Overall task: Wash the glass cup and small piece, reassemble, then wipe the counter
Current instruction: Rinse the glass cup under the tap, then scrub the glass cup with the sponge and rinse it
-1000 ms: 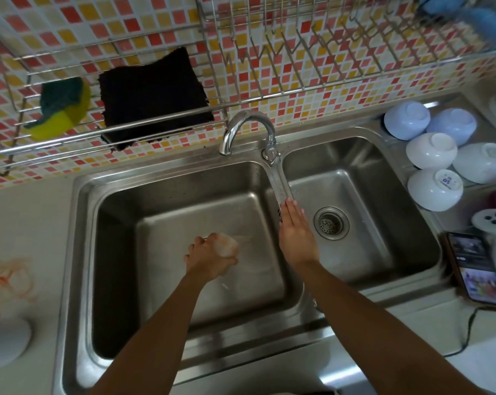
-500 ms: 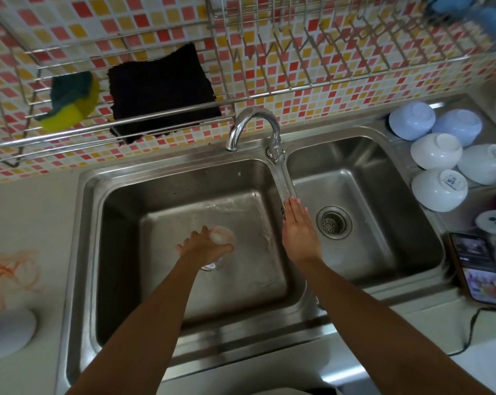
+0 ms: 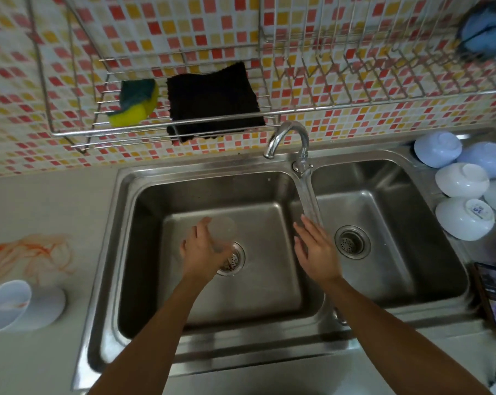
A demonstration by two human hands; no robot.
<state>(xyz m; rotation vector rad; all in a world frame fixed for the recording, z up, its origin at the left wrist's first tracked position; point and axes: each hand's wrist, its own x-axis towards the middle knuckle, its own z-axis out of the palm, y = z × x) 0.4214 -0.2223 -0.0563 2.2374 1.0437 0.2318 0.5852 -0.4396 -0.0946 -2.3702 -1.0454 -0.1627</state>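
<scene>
My left hand (image 3: pixel 202 252) grips a clear glass cup (image 3: pixel 221 232) over the left sink basin (image 3: pixel 144 252), just above the drain (image 3: pixel 233 259). The cup's mouth or base faces up toward me; I cannot tell which. My right hand (image 3: pixel 316 249) hovers flat with fingers spread, next to the faucet handle (image 3: pixel 308 198) on the divider between the basins. The curved faucet spout (image 3: pixel 286 135) points at the left basin. On the counter at the left lie a white bowl-like piece (image 3: pixel 4 306) and an orange stain (image 3: pixel 32 252).
A wire rack on the tiled wall holds a yellow-green sponge (image 3: pixel 135 102) and a black cloth (image 3: pixel 214 101). Several upturned white and blue bowls (image 3: pixel 463 220) stand right of the right basin (image 3: pixel 383 286). A phone (image 3: pixel 494 297) with a cable lies at the right edge.
My left hand has turned the cup and raised it slightly over the drain. My right hand has slid a little off the faucet handle. The camera has tilted up.
</scene>
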